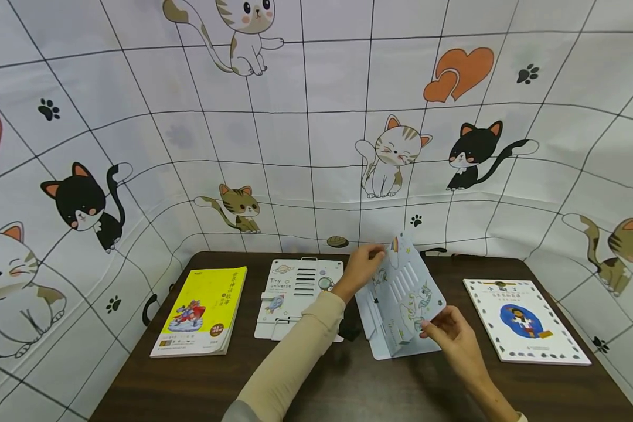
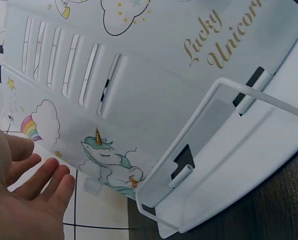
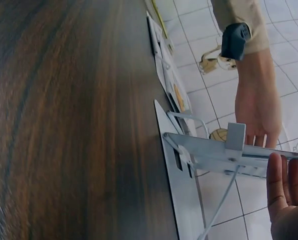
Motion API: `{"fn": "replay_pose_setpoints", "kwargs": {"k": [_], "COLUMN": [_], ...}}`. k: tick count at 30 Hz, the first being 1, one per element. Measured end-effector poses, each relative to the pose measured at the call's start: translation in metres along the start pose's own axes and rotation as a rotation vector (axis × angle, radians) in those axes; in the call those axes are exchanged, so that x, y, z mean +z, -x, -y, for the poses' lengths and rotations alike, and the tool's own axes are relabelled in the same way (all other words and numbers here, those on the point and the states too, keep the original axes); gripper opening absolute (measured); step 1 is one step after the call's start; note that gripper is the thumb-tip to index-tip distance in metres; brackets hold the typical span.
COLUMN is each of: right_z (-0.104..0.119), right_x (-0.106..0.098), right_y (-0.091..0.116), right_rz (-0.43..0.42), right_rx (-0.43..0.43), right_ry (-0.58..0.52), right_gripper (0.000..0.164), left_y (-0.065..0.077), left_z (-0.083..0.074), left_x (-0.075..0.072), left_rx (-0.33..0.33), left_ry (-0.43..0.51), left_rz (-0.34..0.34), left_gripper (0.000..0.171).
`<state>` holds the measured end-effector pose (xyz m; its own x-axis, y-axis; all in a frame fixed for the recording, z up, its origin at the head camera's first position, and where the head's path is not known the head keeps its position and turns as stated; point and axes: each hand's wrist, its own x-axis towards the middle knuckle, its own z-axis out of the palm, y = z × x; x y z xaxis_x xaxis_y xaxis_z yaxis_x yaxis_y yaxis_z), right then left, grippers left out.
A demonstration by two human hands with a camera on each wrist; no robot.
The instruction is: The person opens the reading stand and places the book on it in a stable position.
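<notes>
A white metal book stand (image 1: 401, 299) with unicorn drawings and slots stands on the table, its back plate raised from the base. "Lucky Unicorn" is lettered on the plate (image 2: 154, 75) in the left wrist view. My left hand (image 1: 363, 266) is at the plate's upper left edge; its loosely bent fingers (image 2: 51, 180) show right beside that edge. At the lower right corner, my right hand (image 1: 456, 340) pinches the plate, thumb in front and fingers behind. A wire bracket (image 2: 199, 110) crosses near the base. In the right wrist view, the stand (image 3: 209, 155) appears edge-on with a thin support rod.
To the left lies a second white book stand (image 1: 282, 287) lettered "Tiny universe", flat on the dark wooden table (image 1: 358, 392). A yellow book (image 1: 206, 305) is at far left, a white book (image 1: 527, 322) at right. A cat-print cloth (image 1: 327, 140) hangs behind.
</notes>
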<state>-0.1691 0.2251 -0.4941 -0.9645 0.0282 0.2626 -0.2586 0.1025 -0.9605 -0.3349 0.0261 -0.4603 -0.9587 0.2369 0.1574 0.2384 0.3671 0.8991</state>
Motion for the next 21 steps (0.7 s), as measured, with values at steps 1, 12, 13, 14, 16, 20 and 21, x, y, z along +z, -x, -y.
{"fn": "replay_pose_setpoints", "kwargs": {"k": [1, 12, 13, 14, 16, 20, 21], "right_z": [0.000, 0.004, 0.005, 0.006, 0.008, 0.011, 0.012], "right_x": [0.001, 0.010, 0.010, 0.010, 0.010, 0.006, 0.005], "right_y": [0.000, -0.001, -0.001, -0.001, -0.001, -0.002, -0.002], "right_rz": [-0.012, -0.051, -0.050, -0.050, -0.052, -0.070, -0.076], "right_rx": [0.020, 0.131, 0.140, 0.148, 0.168, 0.203, 0.210], "right_ry": [0.027, 0.136, 0.127, 0.119, 0.124, 0.163, 0.181], "right_gripper": [0.026, 0.032, 0.032, 0.033, 0.033, 0.032, 0.031], "left_y": [-0.001, -0.004, -0.004, -0.004, -0.003, -0.002, -0.002], "left_z": [0.000, 0.005, 0.006, 0.006, 0.007, 0.008, 0.008], "left_x": [0.002, 0.010, 0.010, 0.010, 0.010, 0.009, 0.009], "left_rx": [-0.009, 0.025, 0.030, 0.037, 0.047, 0.057, 0.054], "left_ry": [0.003, -0.023, -0.033, -0.041, -0.055, -0.064, -0.062], "left_rz": [0.011, 0.063, 0.063, 0.062, 0.059, 0.051, 0.051], "left_gripper": [0.036, 0.041, 0.041, 0.042, 0.041, 0.042, 0.042]}}
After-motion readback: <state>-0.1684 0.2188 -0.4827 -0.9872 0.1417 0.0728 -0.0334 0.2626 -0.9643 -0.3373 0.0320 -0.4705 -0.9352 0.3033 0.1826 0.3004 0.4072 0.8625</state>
